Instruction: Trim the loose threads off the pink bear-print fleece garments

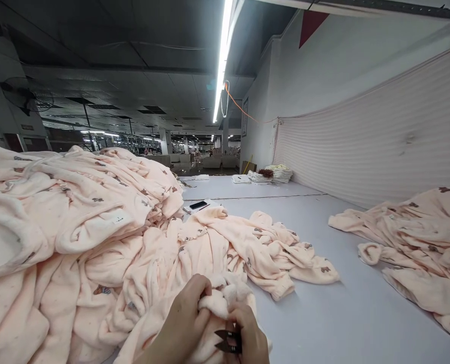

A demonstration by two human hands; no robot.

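My left hand (185,318) is closed on a fold of a peach fleece garment (213,303) at the bottom middle of the view. Beside it, my right hand (249,336) holds small dark thread snips (228,341), blades pointing left toward the pinched fabric. The two hands nearly touch. That garment lies on top of a spread of the same bear-printed fleece (247,247) on the white table (323,313).
A tall heap of peach fleece garments (65,212) fills the left. Another heap (414,237) lies at the right by a ribbed white wall covering (380,136). A black phone (198,205) and stacked papers or cloth (273,174) sit farther back.
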